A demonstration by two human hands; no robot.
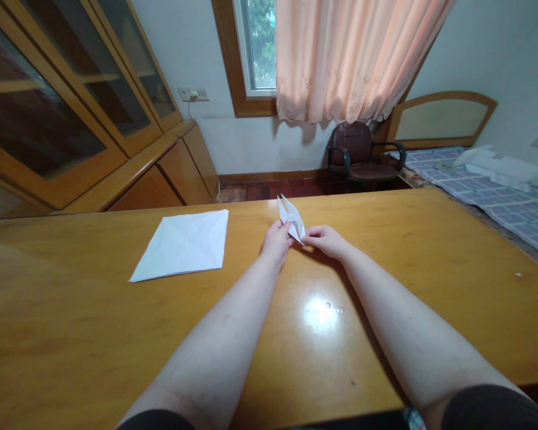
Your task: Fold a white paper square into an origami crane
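A small folded white paper piece (292, 217) with two pointed tips stands above the wooden table (430, 263), near its far edge. My left hand (276, 241) pinches its lower left side. My right hand (325, 240) pinches its lower right corner with fingertips pressed together. Both forearms stretch out across the tabletop. A creased white paper sheet (183, 245) lies flat on the table to the left of my left hand, apart from it.
A wooden cabinet with glass doors (72, 113) runs along the left wall. Beyond the table stand a dark office chair (361, 152) and a window with a peach curtain (345, 57). A bed with a checked cover (511, 203) is at the right.
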